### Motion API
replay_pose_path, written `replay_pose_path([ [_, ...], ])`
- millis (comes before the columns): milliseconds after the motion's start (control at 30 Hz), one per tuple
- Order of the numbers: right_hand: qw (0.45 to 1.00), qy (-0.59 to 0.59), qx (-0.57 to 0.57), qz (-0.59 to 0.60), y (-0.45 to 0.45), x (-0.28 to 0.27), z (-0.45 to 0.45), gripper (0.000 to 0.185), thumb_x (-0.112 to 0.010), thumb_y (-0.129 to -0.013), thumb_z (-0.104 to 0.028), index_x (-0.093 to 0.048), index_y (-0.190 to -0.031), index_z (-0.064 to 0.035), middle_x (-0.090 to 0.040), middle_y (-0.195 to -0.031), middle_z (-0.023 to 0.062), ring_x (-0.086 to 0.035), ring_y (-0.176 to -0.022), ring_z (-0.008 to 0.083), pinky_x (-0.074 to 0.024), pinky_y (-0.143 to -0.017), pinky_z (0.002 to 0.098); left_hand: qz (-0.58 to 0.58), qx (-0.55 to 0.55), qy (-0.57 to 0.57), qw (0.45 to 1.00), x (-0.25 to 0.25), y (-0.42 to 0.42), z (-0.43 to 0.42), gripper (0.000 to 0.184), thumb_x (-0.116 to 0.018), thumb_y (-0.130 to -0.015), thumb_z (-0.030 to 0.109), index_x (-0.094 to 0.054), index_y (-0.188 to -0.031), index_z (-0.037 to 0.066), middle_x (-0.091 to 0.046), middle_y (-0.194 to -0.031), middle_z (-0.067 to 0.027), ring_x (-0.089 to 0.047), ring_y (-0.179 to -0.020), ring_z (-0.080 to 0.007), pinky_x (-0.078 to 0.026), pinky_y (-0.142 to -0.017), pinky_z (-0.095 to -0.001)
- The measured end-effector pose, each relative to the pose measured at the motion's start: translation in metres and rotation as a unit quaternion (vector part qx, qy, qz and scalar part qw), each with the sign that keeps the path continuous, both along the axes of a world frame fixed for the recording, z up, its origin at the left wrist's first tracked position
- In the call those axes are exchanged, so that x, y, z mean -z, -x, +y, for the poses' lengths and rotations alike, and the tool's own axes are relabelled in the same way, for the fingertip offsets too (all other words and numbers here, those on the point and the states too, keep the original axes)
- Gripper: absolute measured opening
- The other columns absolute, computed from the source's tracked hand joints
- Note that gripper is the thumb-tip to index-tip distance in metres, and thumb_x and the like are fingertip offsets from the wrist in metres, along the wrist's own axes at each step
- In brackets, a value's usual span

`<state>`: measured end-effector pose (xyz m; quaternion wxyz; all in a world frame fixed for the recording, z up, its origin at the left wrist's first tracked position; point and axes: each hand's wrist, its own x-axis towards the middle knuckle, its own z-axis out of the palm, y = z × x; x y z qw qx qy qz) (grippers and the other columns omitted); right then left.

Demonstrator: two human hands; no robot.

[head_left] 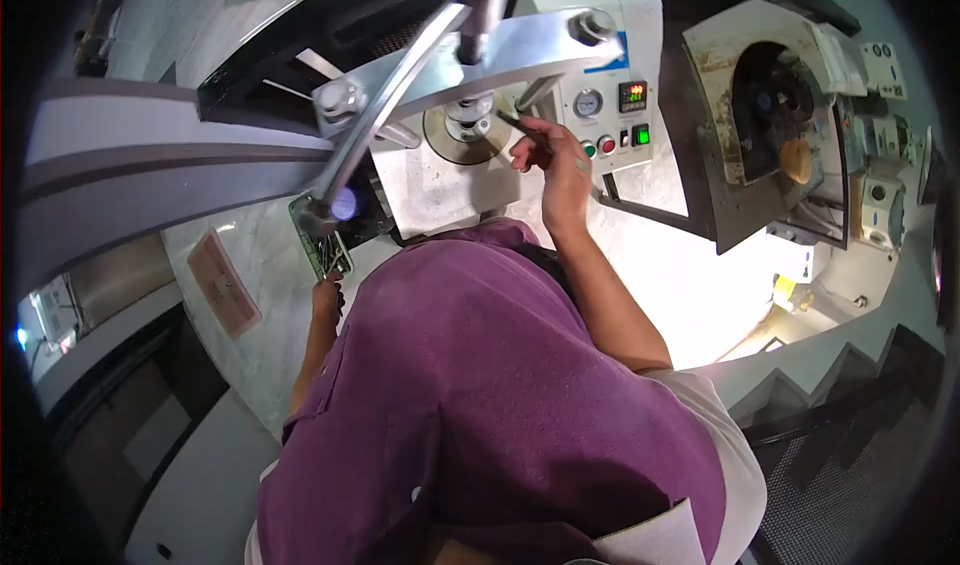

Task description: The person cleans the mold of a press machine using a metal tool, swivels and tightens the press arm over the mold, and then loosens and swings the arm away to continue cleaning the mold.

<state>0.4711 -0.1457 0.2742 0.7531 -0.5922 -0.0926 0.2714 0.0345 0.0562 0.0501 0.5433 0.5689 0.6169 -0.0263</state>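
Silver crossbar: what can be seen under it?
Under the silver crossbar, a metal fitting shows over a round plate; the right hand holds a thin dark tool near the fitting. The fitting hides the plate's middle.

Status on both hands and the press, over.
Right hand holding thin dark tool, tip by round plate. Left hand at tray, grip unclear. Lever crosses press bar.

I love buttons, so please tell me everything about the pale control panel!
The pale control panel, likely painted metal, stands right of the silver metal press. It has a round, light-faced gauge, a black display with red digits above green, a green button, a red button, a small black switch and a lit green switch. The bare right hand is near its lower left; contact is unclear.
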Motion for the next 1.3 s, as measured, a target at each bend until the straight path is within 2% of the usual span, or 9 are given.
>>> replay_pose_path([
  [100,0.975,0.164,-0.110,-0.102,-0.006,0.017,0.002,0.039,-0.036,-0.097,-0.027,-0.058,-0.105,0.0037,-0.060,-0.077,0.0072,-0.053,-0.066,0.0117,-0.0434,-0.062,0.0234,0.014,0.053,0.017,0.998,0.012,0.004,-0.003,0.029,-0.058,-0.077,0.030,-0.055,-0.092,0.005,-0.040,-0.065,-0.0009,-0.037,-0.047,-0.0125,-0.030,-0.043,-0.0287],
  [200,0.964,0.123,-0.226,-0.068,-0.013,0.014,0.001,0.035,-0.040,-0.097,-0.028,-0.058,-0.111,-0.0015,-0.061,-0.079,0.0032,-0.054,-0.069,0.0108,-0.0434,-0.067,0.0224,0.018,0.086,-0.006,0.996,0.011,0.003,-0.007,0.031,-0.058,-0.079,0.031,-0.056,-0.095,0.004,-0.040,-0.064,0.0004,-0.036,-0.046,-0.0126,-0.031,-0.043,-0.0298],
  [367,0.981,0.068,-0.166,-0.069,-0.049,0.003,-0.054,0.033,-0.043,-0.097,-0.026,-0.057,-0.115,-0.0021,-0.064,-0.090,0.0045,-0.056,-0.084,0.0098,-0.0419,-0.075,0.0225,0.100,-0.121,0.054,0.986,-0.068,-0.063,-0.034,0.026,-0.057,-0.081,0.027,-0.055,-0.095,0.005,-0.039,-0.063,0.0016,-0.037,-0.046,-0.0108,-0.030,-0.042,-0.0271],
  [567,0.975,0.065,-0.202,-0.067,-0.069,0.025,-0.116,0.031,-0.047,-0.094,-0.021,-0.056,-0.117,-0.0022,-0.066,-0.099,0.0112,-0.059,-0.091,0.0138,-0.0425,-0.077,0.0254,0.129,-0.155,0.065,0.977,-0.080,-0.073,-0.065,0.034,-0.058,-0.083,0.028,-0.049,-0.107,0.006,-0.043,-0.067,-0.0011,-0.040,-0.049,-0.0091,-0.033,-0.042,-0.0262],
  [767,0.965,-0.125,-0.120,0.198,-0.053,0.033,-0.123,0.045,-0.046,-0.088,-0.028,-0.050,-0.121,0.0032,-0.061,-0.105,0.0173,-0.057,-0.096,0.0212,-0.0418,-0.079,0.0307,0.112,-0.118,0.008,0.987,-0.087,-0.076,-0.088,0.045,-0.060,-0.083,0.027,-0.042,-0.119,0.007,-0.050,-0.078,-0.0052,-0.043,-0.054,-0.0102,-0.037,-0.043,-0.0263],
  [900,0.958,-0.159,-0.077,0.227,-0.043,0.032,-0.126,0.051,-0.046,-0.085,-0.028,-0.045,-0.125,0.0031,-0.060,-0.105,0.0177,-0.056,-0.094,0.0215,-0.0414,-0.081,0.0300,0.097,-0.108,0.006,0.989,-0.090,-0.066,-0.085,0.045,-0.060,-0.083,0.028,-0.043,-0.120,0.006,-0.052,-0.078,-0.0053,-0.043,-0.054,-0.0102,-0.036,-0.044,-0.0259],
  [1100,0.980,-0.137,-0.093,0.114,-0.022,0.027,-0.115,0.049,-0.049,-0.086,-0.028,-0.049,-0.123,0.0031,-0.063,-0.095,0.0119,-0.056,-0.086,0.0165,-0.0397,-0.077,0.0270,0.062,-0.119,0.008,0.991,-0.088,0.003,-0.083,0.038,-0.058,-0.086,0.027,-0.048,-0.115,0.005,-0.051,-0.075,-0.0037,-0.041,-0.053,-0.0087,-0.034,-0.043,-0.0253],
  [1167,0.990,0.047,-0.115,-0.064,-0.009,0.022,-0.104,0.038,-0.049,-0.088,-0.021,-0.054,-0.118,0.0022,-0.064,-0.092,0.0107,-0.057,-0.084,0.0138,-0.0397,-0.076,0.0248,0.062,-0.150,0.008,0.987,-0.088,0.039,-0.093,0.034,-0.058,-0.086,0.026,-0.050,-0.111,0.005,-0.049,-0.073,-0.0022,-0.039,-0.051,-0.0076,-0.032,-0.042,-0.0243],
  [1300,0.969,0.091,-0.071,-0.219,0.020,0.018,-0.063,0.028,-0.053,-0.089,-0.015,-0.060,-0.112,-0.0016,-0.066,-0.084,0.0057,-0.060,-0.077,0.0112,-0.0440,-0.070,0.0249,0.029,-0.225,0.048,0.973,-0.070,0.127,-0.133,0.029,-0.058,-0.086,0.027,-0.052,-0.106,0.006,-0.046,-0.072,-0.0013,-0.037,-0.049,-0.0071,-0.030,-0.040,-0.0240],
])
